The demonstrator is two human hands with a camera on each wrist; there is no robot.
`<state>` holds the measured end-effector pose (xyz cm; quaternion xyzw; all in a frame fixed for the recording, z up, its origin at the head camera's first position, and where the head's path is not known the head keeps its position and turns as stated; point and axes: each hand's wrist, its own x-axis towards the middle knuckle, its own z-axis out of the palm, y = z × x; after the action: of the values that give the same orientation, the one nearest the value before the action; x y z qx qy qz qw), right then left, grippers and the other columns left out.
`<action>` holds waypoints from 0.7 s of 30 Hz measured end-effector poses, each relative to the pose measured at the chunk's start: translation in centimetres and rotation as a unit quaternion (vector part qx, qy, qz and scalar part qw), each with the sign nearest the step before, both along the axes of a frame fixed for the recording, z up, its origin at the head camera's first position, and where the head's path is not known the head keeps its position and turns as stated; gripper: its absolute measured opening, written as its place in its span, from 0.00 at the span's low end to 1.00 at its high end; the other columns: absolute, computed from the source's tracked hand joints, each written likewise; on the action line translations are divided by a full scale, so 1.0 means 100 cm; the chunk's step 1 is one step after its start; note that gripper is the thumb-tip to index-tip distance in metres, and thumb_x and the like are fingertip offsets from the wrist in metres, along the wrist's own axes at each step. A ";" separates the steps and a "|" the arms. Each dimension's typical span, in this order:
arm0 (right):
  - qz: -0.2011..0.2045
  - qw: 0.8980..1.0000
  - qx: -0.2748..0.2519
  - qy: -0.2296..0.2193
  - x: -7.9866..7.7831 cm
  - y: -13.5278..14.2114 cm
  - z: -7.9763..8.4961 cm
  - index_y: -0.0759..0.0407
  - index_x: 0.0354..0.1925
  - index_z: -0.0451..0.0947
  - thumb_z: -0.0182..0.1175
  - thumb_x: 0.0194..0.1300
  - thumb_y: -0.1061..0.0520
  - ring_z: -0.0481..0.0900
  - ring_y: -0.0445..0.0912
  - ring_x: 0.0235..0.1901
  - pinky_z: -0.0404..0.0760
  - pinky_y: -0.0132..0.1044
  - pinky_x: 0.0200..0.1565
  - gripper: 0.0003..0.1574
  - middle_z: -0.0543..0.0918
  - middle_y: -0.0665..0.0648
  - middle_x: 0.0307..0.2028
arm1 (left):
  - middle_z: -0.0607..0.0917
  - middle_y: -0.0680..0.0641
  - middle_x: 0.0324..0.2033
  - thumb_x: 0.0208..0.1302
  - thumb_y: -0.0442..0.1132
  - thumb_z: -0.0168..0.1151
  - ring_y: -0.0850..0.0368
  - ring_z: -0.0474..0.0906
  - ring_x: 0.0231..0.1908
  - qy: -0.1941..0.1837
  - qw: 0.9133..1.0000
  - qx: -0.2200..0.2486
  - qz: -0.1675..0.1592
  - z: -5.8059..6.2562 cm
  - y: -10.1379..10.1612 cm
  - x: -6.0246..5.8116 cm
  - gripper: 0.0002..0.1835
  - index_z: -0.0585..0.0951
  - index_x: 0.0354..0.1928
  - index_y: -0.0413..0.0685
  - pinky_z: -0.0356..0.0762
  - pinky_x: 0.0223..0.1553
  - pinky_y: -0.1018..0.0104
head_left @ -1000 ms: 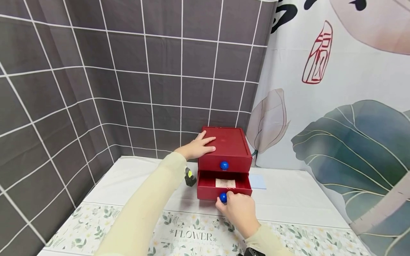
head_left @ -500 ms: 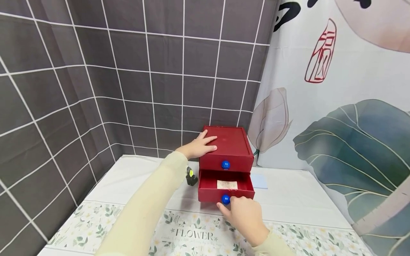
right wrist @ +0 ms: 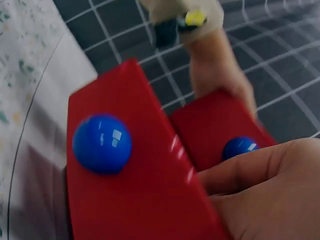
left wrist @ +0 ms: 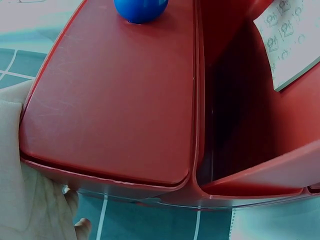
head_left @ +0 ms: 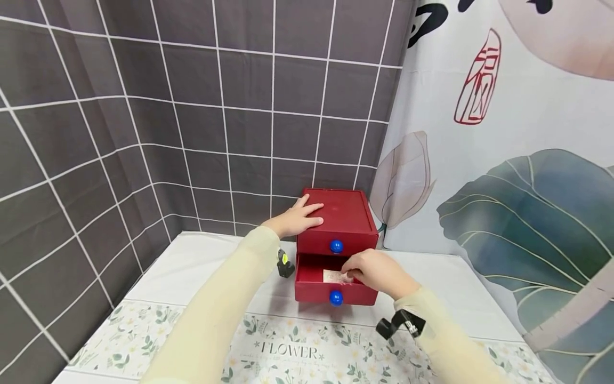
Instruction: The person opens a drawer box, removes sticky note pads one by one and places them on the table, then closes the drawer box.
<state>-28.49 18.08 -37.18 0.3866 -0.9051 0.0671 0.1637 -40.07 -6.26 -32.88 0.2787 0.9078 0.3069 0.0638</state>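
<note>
A red two-drawer cabinet [head_left: 342, 209] has its upper drawer [head_left: 312, 245] closed and its lower drawer [head_left: 309, 292] pulled out. Each front carries a round blue knob, the upper knob [head_left: 336, 246] and the lower knob [head_left: 336, 298]. Inside the lower drawer lies a pale printed paper slip [head_left: 331, 276], seen also in the left wrist view. My left hand [head_left: 291, 220] rests on the cabinet top's left side, fingers spread. My right hand [head_left: 379, 271] reaches over the drawer front, its bent fingers at the slip's right end; fingertips are hidden, so I cannot tell whether they pinch it.
A light blue sheet [head_left: 386, 272] lies on the white tabletop [head_left: 431, 288] right of the cabinet. A floral "FLOWER" cloth strip [head_left: 288, 350] runs along the front. A dark gridded curtain [head_left: 244, 133] hangs close behind, a printed white one at right.
My right hand has let go of the lower knob and moved up and inward over the drawer to the paper slip. The left hand stays on the cabinet top.
</note>
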 end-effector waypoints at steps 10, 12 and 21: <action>0.002 0.980 0.059 -0.189 -0.029 -0.004 -0.008 0.48 0.45 0.91 0.75 0.57 0.58 0.85 0.41 0.42 0.83 0.32 0.45 0.15 0.89 0.43 0.38 | 0.40 0.45 0.81 0.74 0.56 0.52 0.42 0.37 0.79 -0.003 1.000 0.007 0.001 -0.004 -0.001 -0.003 0.34 0.61 0.79 0.59 0.50 0.73 0.39; 0.004 0.980 0.075 -0.182 -0.031 -0.006 -0.009 0.48 0.46 0.91 0.75 0.57 0.59 0.84 0.42 0.42 0.83 0.32 0.46 0.17 0.89 0.44 0.39 | 0.40 0.45 0.81 0.74 0.56 0.52 0.42 0.38 0.79 -0.004 1.000 0.007 0.002 -0.003 -0.001 -0.003 0.34 0.61 0.79 0.59 0.51 0.73 0.39; 0.052 0.985 0.134 -0.095 -0.036 -0.009 -0.013 0.51 0.46 0.89 0.75 0.57 0.60 0.83 0.41 0.37 0.82 0.30 0.43 0.16 0.88 0.46 0.37 | 0.41 0.45 0.81 0.74 0.56 0.52 0.41 0.39 0.79 0.003 1.000 0.002 0.003 -0.002 -0.002 -0.003 0.34 0.61 0.78 0.59 0.51 0.73 0.40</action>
<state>-32.06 17.20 -38.47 0.4439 -0.8958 -0.0099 0.0198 -40.38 -6.43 -33.12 0.2771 0.9082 0.3080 0.0595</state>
